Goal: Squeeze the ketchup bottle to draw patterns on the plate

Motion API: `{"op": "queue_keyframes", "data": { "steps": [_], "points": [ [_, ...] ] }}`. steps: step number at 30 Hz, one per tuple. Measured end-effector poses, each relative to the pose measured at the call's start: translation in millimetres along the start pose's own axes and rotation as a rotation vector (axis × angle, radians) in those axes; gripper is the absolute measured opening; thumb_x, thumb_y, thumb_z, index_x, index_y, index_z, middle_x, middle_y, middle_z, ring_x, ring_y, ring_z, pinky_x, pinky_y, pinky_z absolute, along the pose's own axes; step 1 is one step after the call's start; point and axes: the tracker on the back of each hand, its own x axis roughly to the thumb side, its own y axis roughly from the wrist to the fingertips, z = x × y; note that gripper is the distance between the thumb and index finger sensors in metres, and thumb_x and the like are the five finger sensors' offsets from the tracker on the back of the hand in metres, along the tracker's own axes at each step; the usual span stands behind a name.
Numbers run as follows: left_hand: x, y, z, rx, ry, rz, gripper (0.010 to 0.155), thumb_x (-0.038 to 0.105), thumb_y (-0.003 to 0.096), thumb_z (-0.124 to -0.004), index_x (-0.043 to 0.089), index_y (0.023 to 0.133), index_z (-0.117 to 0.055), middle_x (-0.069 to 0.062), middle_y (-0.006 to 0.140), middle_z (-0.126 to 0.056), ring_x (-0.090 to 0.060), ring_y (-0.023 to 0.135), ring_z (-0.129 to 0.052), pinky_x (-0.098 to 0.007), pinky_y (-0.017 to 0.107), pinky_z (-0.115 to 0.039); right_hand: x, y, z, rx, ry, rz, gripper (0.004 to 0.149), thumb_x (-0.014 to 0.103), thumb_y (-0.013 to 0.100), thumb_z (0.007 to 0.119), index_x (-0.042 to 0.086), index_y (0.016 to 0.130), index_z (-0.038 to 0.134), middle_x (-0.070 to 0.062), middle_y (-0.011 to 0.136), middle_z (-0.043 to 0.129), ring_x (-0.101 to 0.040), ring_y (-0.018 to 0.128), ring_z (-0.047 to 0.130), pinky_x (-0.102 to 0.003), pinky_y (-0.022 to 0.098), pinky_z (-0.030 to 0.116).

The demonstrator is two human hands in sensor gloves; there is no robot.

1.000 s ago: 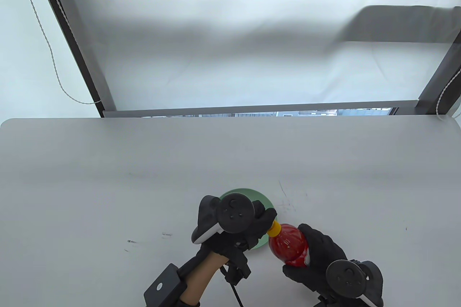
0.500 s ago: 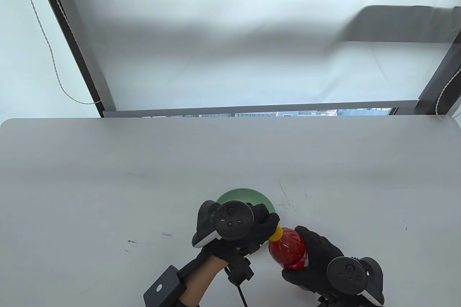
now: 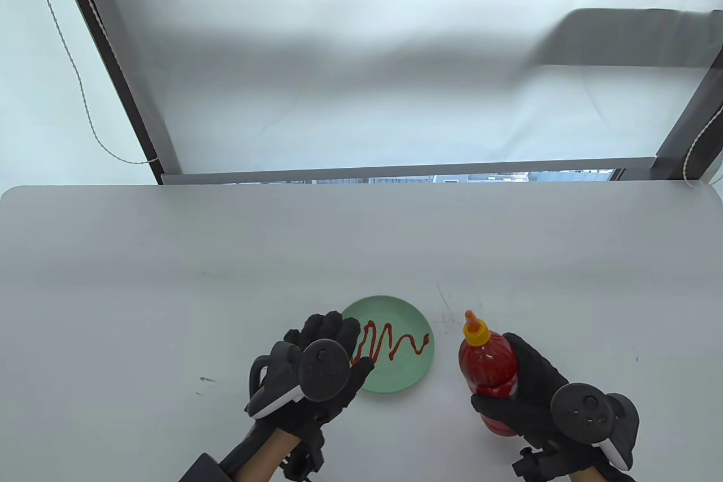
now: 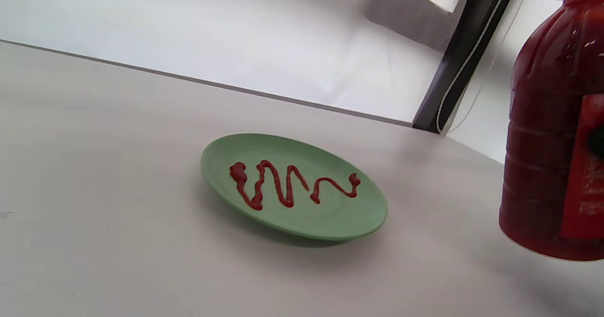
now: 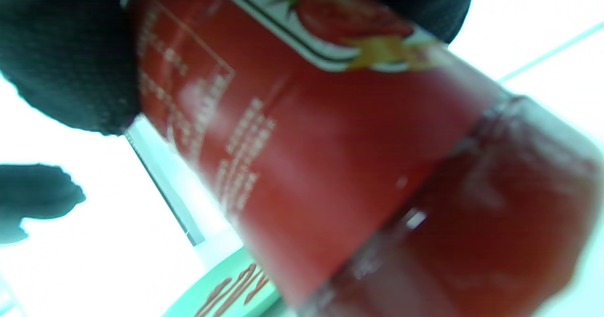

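Holding the ketchup bottle [image 3: 487, 362] upright, the right hand [image 3: 534, 391] wraps its body, just right of the green plate [image 3: 415, 317].
Red zigzag [image 3: 395, 342] lies on the plate; the left hand [image 3: 322, 369] hovers over its left rim, fingers spread, holding nothing.

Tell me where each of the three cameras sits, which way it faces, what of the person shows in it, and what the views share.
Table view: high above, looking down at the table; shows the left hand and the right hand gripping the ketchup bottle.
Left wrist view: low, facing across to the green plate; only dark fingertips at the top edge.
Right wrist view: pressed close to the bottle; gloved fingers wrap it.
Shared: plate, ketchup zigzag and bottle appear in all three.
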Motion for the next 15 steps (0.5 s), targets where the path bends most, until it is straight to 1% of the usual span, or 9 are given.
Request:
{"op": "queue_keyframes", "data": {
  "steps": [3,5,6,8,9,10,11,12,15],
  "points": [
    [-26,-8,-22,-0.062,0.101,0.087,0.082,0.056,0.0604,-0.053,0.011,0.118,-0.015,-0.031,0.122,-0.005,-0.055,0.104,0.004,-0.08,0.066,-0.011,-6,1,-7,-0.027,0.015,0.026,0.104,0.065,0.043,0.101,0.012,0.118,0.051,-0.021,0.11,0.075,-0.038,0.095,0.086,-0.058,0.072,0.074],
    [-42,-11,-33,-0.096,0.129,0.142,0.085,0.059,0.0593,-0.05,0.013,0.116,-0.007,-0.029,0.12,0.005,-0.053,0.1,0.013,-0.079,0.063,-0.004,-9,0,-9,-0.053,0.023,0.049,0.104,0.065,0.043,0.101,0.012,0.118,0.05,-0.021,0.11,0.074,-0.039,0.095,0.085,-0.058,0.072,0.074],
    [-48,-10,-37,-0.087,0.124,0.149,0.086,0.061,0.0588,-0.05,0.014,0.115,-0.005,-0.029,0.119,0.006,-0.053,0.099,0.014,-0.079,0.062,-0.003,-10,1,-9,-0.063,0.026,0.058,0.104,0.065,0.044,0.1,0.012,0.118,0.05,-0.021,0.111,0.074,-0.039,0.095,0.084,-0.058,0.072,0.074],
    [-62,-4,-42,-0.13,0.061,0.181,0.087,0.062,0.0579,-0.048,0.013,0.113,-0.002,-0.029,0.117,0.01,-0.052,0.096,0.017,-0.078,0.059,-0.001,-12,2,-10,-0.069,0.034,0.076,0.105,0.065,0.044,0.1,0.011,0.117,0.05,-0.022,0.11,0.073,-0.039,0.095,0.084,-0.058,0.072,0.074],
    [-66,-5,-44,-0.141,0.049,0.218,0.088,0.063,0.0573,-0.047,0.013,0.113,0.0,-0.027,0.116,0.011,-0.051,0.095,0.02,-0.078,0.059,0.001,-13,3,-11,-0.069,0.036,0.085,0.104,0.065,0.044,0.1,0.011,0.117,0.05,-0.022,0.11,0.074,-0.039,0.095,0.085,-0.058,0.072,0.074],
    [-68,-5,-45,-0.117,0.061,0.231,0.088,0.062,0.0569,-0.048,0.013,0.113,-0.001,-0.027,0.116,0.011,-0.05,0.095,0.02,-0.077,0.06,0.002,-14,4,-11,-0.072,0.043,0.098,0.104,0.065,0.044,0.1,0.011,0.117,0.05,-0.022,0.11,0.074,-0.039,0.095,0.084,-0.058,0.072,0.074],
    [-68,-4,-46,-0.123,0.068,0.218,0.088,0.062,0.057,-0.048,0.012,0.113,-0.002,-0.028,0.116,0.011,-0.051,0.095,0.019,-0.078,0.059,0.002,-14,5,-12,-0.077,0.045,0.105,0.104,0.065,0.044,0.1,0.01,0.117,0.05,-0.023,0.11,0.074,-0.039,0.094,0.085,-0.058,0.072,0.074],
    [-69,-3,-46,-0.166,0.07,0.214,0.088,0.062,0.0574,-0.047,0.012,0.114,-0.002,-0.027,0.116,0.011,-0.051,0.095,0.019,-0.077,0.059,0.001,-14,6,-13,-0.079,0.048,0.115,0.105,0.065,0.044,0.1,0.01,0.117,0.05,-0.023,0.11,0.074,-0.04,0.094,0.085,-0.058,0.071,0.074],
    [-70,-2,-45,-0.228,0.06,0.229,0.088,0.061,0.0583,-0.047,0.012,0.112,0.003,-0.026,0.112,0.02,-0.05,0.092,0.024,-0.076,0.058,0.005,-13,7,-13,-0.085,0.081,0.15,0.105,0.064,0.044,0.1,0.008,0.117,0.049,-0.024,0.109,0.073,-0.041,0.094,0.084,-0.058,0.071,0.074]
  ]
}}
